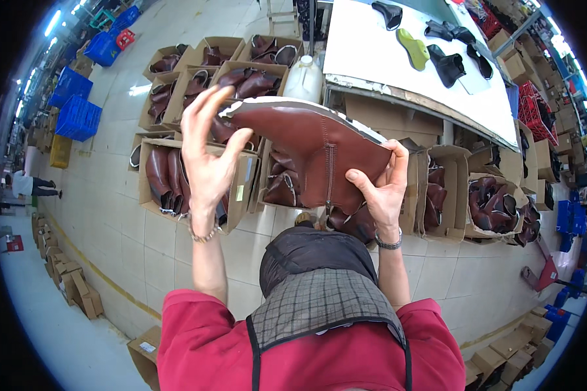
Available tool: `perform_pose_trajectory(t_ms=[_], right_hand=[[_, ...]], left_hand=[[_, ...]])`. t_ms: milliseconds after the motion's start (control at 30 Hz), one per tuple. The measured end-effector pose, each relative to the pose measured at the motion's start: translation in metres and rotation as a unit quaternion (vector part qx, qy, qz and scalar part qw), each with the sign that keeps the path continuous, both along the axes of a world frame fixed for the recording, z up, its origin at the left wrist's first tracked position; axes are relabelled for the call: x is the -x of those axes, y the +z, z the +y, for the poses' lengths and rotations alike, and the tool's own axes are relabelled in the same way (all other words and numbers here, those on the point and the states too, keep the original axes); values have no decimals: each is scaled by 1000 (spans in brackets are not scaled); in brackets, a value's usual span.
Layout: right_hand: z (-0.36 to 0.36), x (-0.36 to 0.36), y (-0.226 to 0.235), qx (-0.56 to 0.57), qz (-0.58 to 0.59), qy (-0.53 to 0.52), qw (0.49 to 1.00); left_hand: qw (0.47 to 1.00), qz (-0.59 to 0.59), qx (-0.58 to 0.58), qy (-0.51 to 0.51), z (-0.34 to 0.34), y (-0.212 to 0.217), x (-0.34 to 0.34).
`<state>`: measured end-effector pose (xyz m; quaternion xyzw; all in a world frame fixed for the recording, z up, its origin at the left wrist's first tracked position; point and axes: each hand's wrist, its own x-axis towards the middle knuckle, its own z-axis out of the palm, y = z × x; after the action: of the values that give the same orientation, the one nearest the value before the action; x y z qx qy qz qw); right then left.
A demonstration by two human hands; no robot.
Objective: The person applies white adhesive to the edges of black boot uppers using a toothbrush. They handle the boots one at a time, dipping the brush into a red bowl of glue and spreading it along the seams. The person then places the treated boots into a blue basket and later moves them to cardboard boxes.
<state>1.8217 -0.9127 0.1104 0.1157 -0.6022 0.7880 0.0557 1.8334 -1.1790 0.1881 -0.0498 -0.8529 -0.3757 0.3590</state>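
At the lower edge sit a red top and a checked apron [319, 303], with both bare forearms rising from them. The left hand [205, 156] has its fingers [199, 107] spread wide and only loosely curled, the thumb and fingertips pinching the pale top edge of a brown leather boot upper [306, 146]; a beaded bracelet [203, 236] circles that wrist. The right hand [381, 186] grips the lower right corner of the same piece, thumb on the front face and fingers wrapped behind, a metal watch [389, 244] at the wrist. The piece is held up in the air between the two hands, smooth and slightly glossy, flat and roughly fan-shaped, with a stitched seam running down its middle and a light lining showing along the cut rim. It hides part of the cardboard boxes [156, 195] standing on the tiled floor beyond, each packed with more brown leather pieces. Farther off, a white plastic jug [304, 78] stands beside a white surface [372, 52] carrying black boot parts [449, 66] and a yellow-green shoe form [414, 49]. Blue crates [78, 117] line the far left.
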Motion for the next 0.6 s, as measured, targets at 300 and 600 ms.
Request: perform_pose_trajectory(t_ms=[300,600], right_hand=[[-25,-12,-18,117,-50,-19,992],[-101,-31,1,-342,68,-9,937]], left_hand=[[901,-240,-308,-188,49,-80,-72],[987,-152,-49,24,-8,-58,-38]])
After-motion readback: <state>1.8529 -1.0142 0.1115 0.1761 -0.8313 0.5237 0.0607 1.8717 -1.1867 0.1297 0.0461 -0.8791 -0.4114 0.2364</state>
